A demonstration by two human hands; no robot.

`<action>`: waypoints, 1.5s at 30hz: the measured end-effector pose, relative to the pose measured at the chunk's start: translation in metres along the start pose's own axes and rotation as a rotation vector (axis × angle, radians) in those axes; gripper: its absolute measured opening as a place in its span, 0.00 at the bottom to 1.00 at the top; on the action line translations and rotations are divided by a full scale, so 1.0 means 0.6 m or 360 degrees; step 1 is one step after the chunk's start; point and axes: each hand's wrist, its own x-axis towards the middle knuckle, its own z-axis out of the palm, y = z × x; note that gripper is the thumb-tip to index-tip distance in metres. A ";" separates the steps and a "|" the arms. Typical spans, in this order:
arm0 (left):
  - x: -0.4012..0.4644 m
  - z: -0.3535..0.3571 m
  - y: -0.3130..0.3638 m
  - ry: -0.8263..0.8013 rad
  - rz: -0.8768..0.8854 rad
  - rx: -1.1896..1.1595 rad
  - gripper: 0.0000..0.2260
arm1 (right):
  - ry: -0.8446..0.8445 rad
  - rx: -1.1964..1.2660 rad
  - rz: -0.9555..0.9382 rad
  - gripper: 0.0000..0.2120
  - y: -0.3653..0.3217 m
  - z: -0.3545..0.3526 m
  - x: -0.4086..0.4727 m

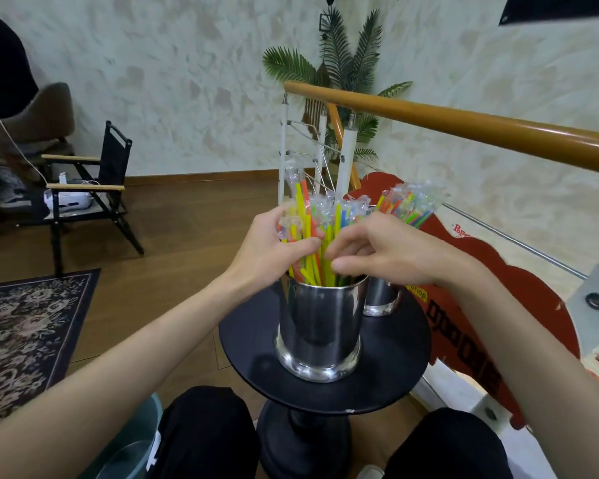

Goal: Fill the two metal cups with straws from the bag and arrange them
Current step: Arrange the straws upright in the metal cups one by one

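Observation:
Two shiny metal cups stand on a small round black table (249,344). The near cup (320,326) is packed with upright wrapped straws (313,223) in yellow, green, orange and blue. My left hand (274,247) grips the left side of this bundle just above the rim. My right hand (377,254) reaches in from the right, its fingertips pinching straws in the middle of the bundle. The far cup (381,299), partly hidden behind my right hand, holds its own bunch of straws (405,205). No bag is in view.
A wooden handrail (464,126) on white posts runs behind the table, with a red cut-out sign (491,281) beside it. A folding chair (90,188) and a patterned rug (21,330) lie to the left. A teal bin (132,451) sits by my left knee.

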 end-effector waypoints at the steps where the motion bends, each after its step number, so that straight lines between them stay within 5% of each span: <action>1: 0.000 0.000 -0.002 -0.0006 0.0002 0.0006 0.11 | -0.0041 0.0057 -0.0026 0.10 -0.006 0.002 -0.010; 8: -0.007 0.000 -0.002 -0.0154 0.0054 -0.0029 0.28 | 0.0196 -0.0115 -0.0023 0.12 -0.015 0.066 0.001; 18: -0.002 -0.039 0.008 -0.0658 -0.0105 0.0085 0.40 | 0.0718 0.0324 0.0015 0.09 0.003 0.061 0.009; 23: -0.001 -0.039 0.021 -0.0569 -0.0130 -0.0030 0.25 | 0.0682 0.0088 0.0002 0.14 0.016 0.083 0.015; 28: 0.014 -0.031 0.037 -0.0278 -0.0304 -0.0101 0.32 | 0.0650 0.0071 0.0054 0.15 0.021 0.090 0.023; 32: 0.024 -0.026 0.037 -0.0195 -0.0155 0.0036 0.11 | 0.0639 0.0017 0.0074 0.15 0.025 0.093 0.023; 36: 0.027 -0.023 0.055 -0.0201 -0.0091 -0.0084 0.14 | 0.0622 -0.0041 0.0072 0.15 0.018 0.092 0.023; 45: 0.007 -0.011 0.055 -0.0272 0.0331 0.1261 0.30 | 0.0700 -0.0171 0.0166 0.19 0.011 0.093 0.026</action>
